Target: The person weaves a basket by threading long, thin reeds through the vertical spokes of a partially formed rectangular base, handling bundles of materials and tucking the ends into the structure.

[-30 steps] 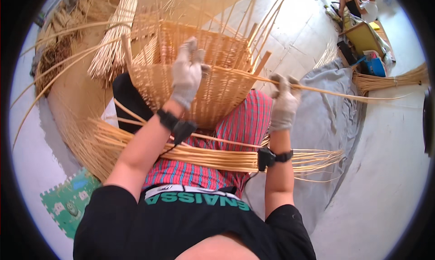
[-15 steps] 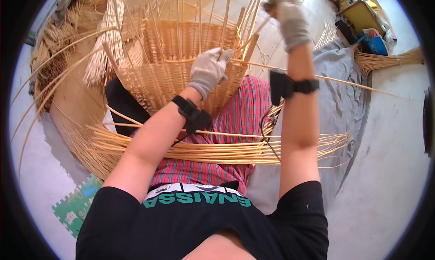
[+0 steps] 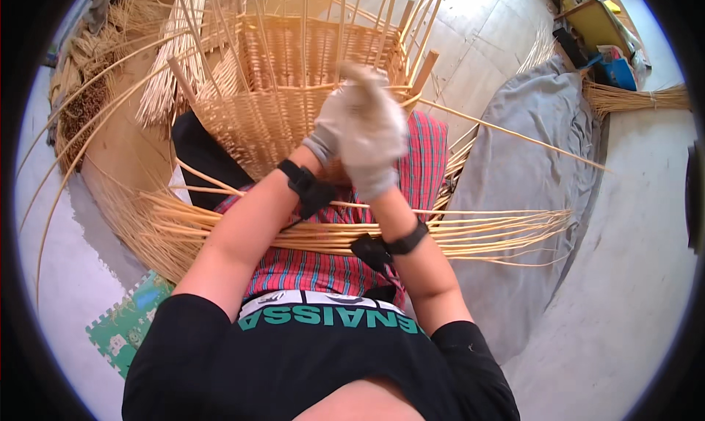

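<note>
A half-woven wicker basket (image 3: 253,131) leans against my lap, upright stakes rising from its walls. My left hand (image 3: 330,116), in a pale work glove, is at the near wall's upper edge. Its fingers are hidden behind my right hand (image 3: 373,135), also gloved, which crosses in front of it and is smeared by motion. What either hand grips, if anything, cannot be made out. From the basket's right corner a long willow rod (image 3: 514,132) runs out to the right. Two thick wooden posts stand at the near wall's corners, the right post (image 3: 424,72) beside my hands.
A bundle of loose rods (image 3: 330,237) lies across my lap over a red checked cloth (image 3: 308,274). More pale rods (image 3: 172,61) are heaped at the far left. Grey cloth (image 3: 507,171) covers the floor at right, near a tied rod bundle (image 3: 639,96) and a blue container (image 3: 618,72).
My right hand has swung from the upper right down and left, over my left hand at the basket. The basket has shifted slightly right and up in view.
</note>
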Motion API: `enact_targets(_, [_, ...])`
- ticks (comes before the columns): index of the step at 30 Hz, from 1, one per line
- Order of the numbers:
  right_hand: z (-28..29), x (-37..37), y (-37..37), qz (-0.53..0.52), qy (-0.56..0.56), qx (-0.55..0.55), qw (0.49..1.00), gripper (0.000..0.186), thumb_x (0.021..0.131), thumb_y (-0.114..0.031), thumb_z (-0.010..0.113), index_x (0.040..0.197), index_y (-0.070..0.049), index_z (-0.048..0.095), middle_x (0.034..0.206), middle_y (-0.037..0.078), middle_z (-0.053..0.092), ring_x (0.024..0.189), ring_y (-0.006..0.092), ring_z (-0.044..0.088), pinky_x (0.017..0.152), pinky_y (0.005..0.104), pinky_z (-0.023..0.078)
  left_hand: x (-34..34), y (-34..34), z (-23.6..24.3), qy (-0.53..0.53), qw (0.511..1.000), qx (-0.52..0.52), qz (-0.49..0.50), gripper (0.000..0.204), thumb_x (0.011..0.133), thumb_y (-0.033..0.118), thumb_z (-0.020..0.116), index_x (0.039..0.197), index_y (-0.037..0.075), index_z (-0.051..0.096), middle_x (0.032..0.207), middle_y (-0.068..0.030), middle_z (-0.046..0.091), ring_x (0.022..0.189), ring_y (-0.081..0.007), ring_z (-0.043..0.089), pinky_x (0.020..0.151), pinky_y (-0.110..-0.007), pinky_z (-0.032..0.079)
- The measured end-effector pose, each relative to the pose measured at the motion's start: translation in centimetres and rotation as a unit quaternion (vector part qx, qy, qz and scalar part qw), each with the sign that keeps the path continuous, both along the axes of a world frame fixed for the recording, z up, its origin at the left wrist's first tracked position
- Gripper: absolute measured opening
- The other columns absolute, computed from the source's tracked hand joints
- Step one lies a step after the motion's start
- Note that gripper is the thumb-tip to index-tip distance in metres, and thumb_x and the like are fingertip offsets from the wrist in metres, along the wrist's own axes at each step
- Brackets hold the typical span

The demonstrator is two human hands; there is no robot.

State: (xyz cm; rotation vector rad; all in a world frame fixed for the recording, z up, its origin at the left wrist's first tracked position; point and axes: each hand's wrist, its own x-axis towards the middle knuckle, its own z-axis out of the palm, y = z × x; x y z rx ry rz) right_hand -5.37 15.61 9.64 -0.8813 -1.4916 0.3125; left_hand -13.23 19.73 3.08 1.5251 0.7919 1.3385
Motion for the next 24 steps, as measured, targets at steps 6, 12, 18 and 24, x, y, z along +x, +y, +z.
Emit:
enact_targets(6, [0.3, 1.6, 4.2, 0.157, 0.16, -0.201, 0.954, 0.033, 0.094, -0.001, 0.064, 0.128, -0.003, 0.064, 0.11, 0.007, 0.07, 0.101, 0.0181, 0.066, 0.088, 0.0331, 0.053, -0.9, -1.2, 0.4, 0.025, 0.995, -0.042, 0.091, 0.037, 0.103, 0.022, 0.061, 0.133, 0.002, 0.059, 0.115, -0.0101, 0.07, 0.109, -0.0202, 0.067, 0.1, -0.037, 0.056])
enact_targets(12, [3.0, 9.7, 7.4, 0.014, -0.253, -0.435, 0.864, 0.042, 0.083, -0.029, 0.084, 0.108, -0.002, 0.064, 0.099, 0.01, 0.069, 0.094, 0.019, 0.065, 0.082, 0.0343, 0.053, -6.6, -2.0, 4.3, -0.185, 0.968, -0.159, 0.058, 0.024, 0.105, 0.015, 0.057, 0.126, 0.003, 0.06, 0.117, -0.0111, 0.07, 0.108, -0.0194, 0.069, 0.089, -0.034, 0.062])
enact_targets(18, [-1.8, 6.6, 8.5, -0.223, -0.303, -0.299, 0.877, 0.04, 0.076, -0.033, 0.084, 0.097, -0.003, 0.068, 0.095, 0.019, 0.068, 0.09, 0.0348, 0.067, 0.082, 0.0434, 0.053, -2.3, 6.9, 11.6, 0.121, 0.992, 0.014, 0.043, 0.028, 0.102, 0.006, 0.057, 0.131, 0.007, 0.056, 0.114, -0.0147, 0.07, 0.099, -0.0248, 0.072, 0.079, -0.031, 0.061])
enact_targets(24, [-4.6, 6.6, 9.5, -0.258, -0.249, -0.203, 0.911, 0.038, 0.086, -0.031, 0.073, 0.114, -0.006, 0.066, 0.107, 0.02, 0.071, 0.101, 0.0396, 0.067, 0.084, 0.0502, 0.052, 2.9, 5.5, 14.8, 0.301, 0.914, 0.227, 0.148, 0.064, 0.093, 0.016, 0.07, 0.15, 0.011, 0.043, 0.141, -0.0216, 0.058, 0.127, -0.0408, 0.058, 0.113, -0.043, 0.043])
